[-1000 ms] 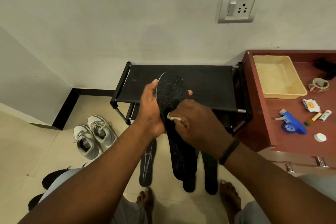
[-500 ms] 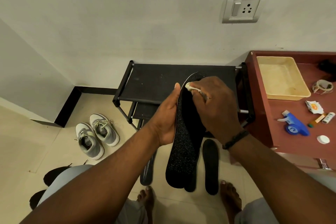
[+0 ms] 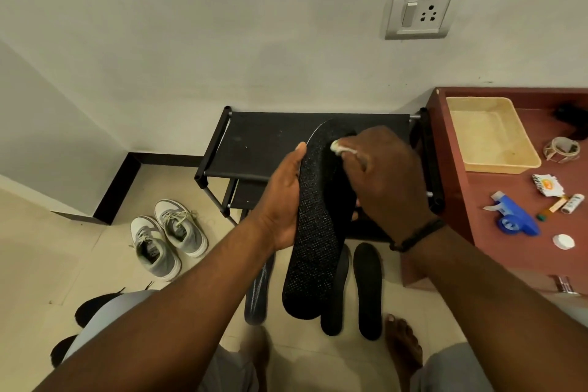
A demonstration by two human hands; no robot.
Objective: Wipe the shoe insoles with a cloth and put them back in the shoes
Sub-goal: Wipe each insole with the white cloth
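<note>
Left hand (image 3: 283,200) cups the left edge of a black speckled insole (image 3: 313,226), thumb up along the rim, fingers hidden behind it. Right hand (image 3: 381,175), black band at the wrist, curls over the insole's far end and pinches a small white cloth (image 3: 342,148) against it.

Insole held in the air above the floor, in front of a black shoe rack (image 3: 264,143). Long axis runs near to far, far end leaning slightly right.

Beige tiled floor (image 3: 47,264); three more insoles (image 3: 367,289) lie below, lengthwise near to far. Grey-white sneakers (image 3: 165,232) at left. Reddish table (image 3: 509,232) at right carries a cream tray (image 3: 496,165) and a blue sprayer head (image 3: 515,219). White wall, socket plate (image 3: 418,14).
</note>
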